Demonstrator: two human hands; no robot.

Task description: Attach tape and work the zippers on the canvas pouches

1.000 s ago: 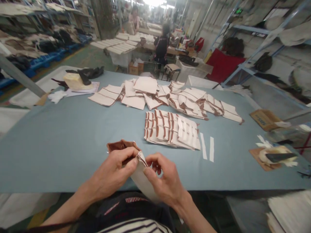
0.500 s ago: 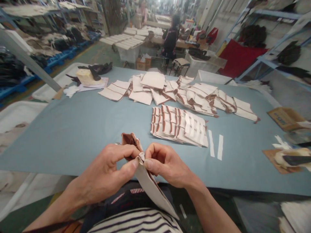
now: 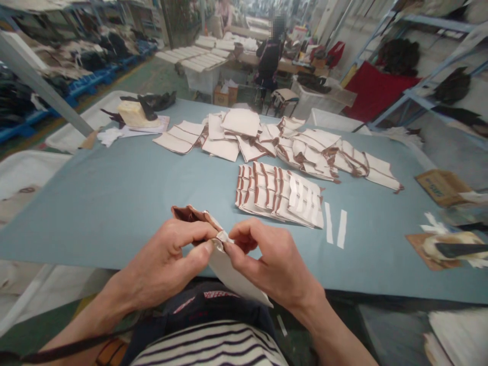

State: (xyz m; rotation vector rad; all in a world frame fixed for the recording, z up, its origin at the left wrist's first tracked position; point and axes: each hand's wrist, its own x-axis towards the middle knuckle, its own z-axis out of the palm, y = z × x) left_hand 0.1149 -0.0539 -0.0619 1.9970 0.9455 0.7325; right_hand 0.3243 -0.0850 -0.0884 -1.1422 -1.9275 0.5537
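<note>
We note the cream piece, held over the near edge of the table, now spreads its brown-lined end further left; left hand and right hand pinch its rim; we judge the rim unfinished.

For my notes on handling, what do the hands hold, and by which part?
The left hand and right hand both pinch the cream-and-brown fabric piece by its folded edge.

Off-wht fabric pc w/ brn inner side, held slantwise, pinched btwn L hand & R hand. Edge bunched & folded at the pinch; brn far-L end gapes, wht panel hangs twd R.
</note>
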